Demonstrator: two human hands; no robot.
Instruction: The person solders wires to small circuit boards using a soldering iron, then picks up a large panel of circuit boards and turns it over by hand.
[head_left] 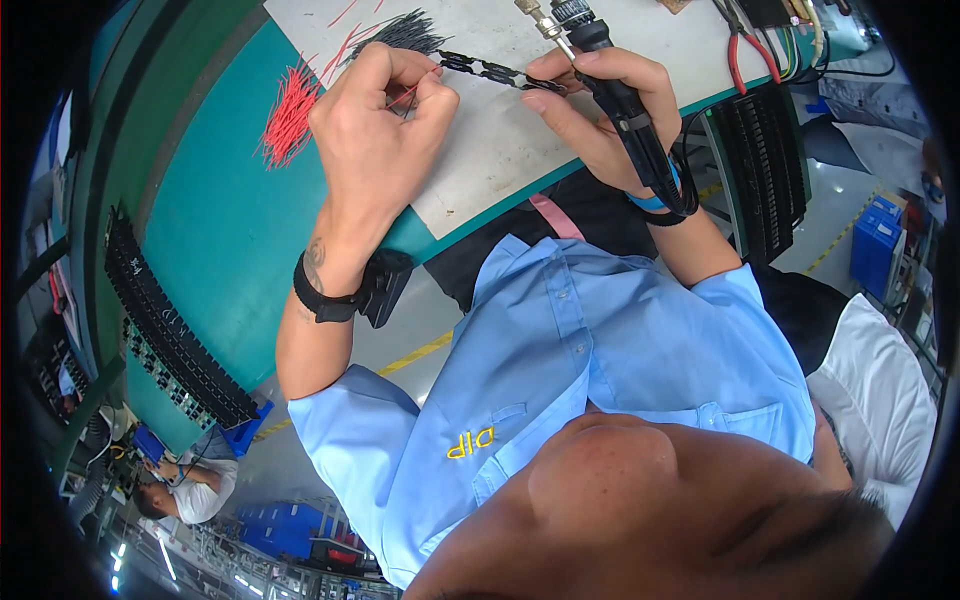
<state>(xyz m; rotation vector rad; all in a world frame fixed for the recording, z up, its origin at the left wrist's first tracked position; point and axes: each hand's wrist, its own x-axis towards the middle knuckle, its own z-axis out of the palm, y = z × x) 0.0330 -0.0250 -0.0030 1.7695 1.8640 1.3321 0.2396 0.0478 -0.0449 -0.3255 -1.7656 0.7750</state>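
Note:
Over a pale work sheet (480, 165), my left hand (375, 130) is closed in a pinch on a thin red wire (405, 97). My right hand (625, 105) wraps round a black corded tool (622, 105) with metal parts at its upper end; it looks like a soldering iron. The right thumb and index fingertips also meet the end of a narrow black strip of small linked pieces (490, 70). That strip stretches across to the left fingers. Beside my left hand lie a bundle of red wires (290, 115) and a bundle of black wires (408, 32).
Red-handled pliers (742, 62) lie at the far right beside coloured cables (795, 50). A black slotted rack (765, 170) stands at the right. Another rack (175, 320) with green circuit boards (165, 375) borders the teal table (225, 220). A co-worker (195, 490) is at lower left.

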